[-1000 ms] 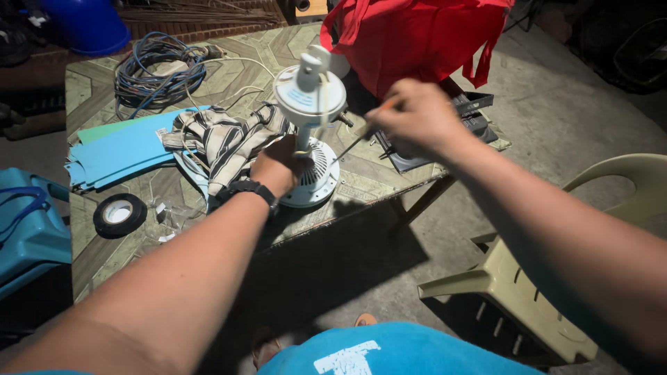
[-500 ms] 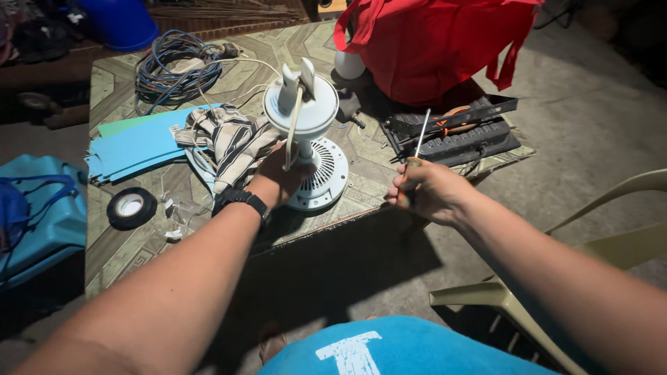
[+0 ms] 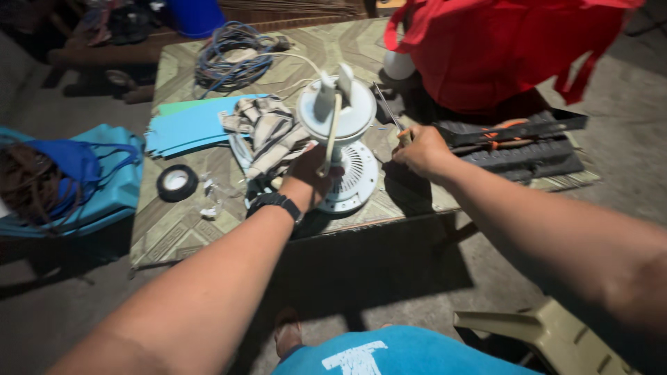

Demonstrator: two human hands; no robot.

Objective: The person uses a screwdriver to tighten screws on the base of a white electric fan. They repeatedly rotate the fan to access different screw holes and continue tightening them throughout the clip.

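Left hand (image 3: 310,175) grips fan motor (image 3: 340,132) (right hand (image 3: 421,151) holds screwdriver (image 3: 389,112)).

Bare forearms, black wristwatch (image 3: 276,203), blue printed shirt (image 3: 403,351)

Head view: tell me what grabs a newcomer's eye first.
The white fan motor stands mid-table, gripped low by the left hand, while the right hand points a screwdriver toward it. Behind the right hand a big red bag fills the table's far right corner. A tangle of blue cable lies at the far left, with blue sheets and a tape roll nearer.
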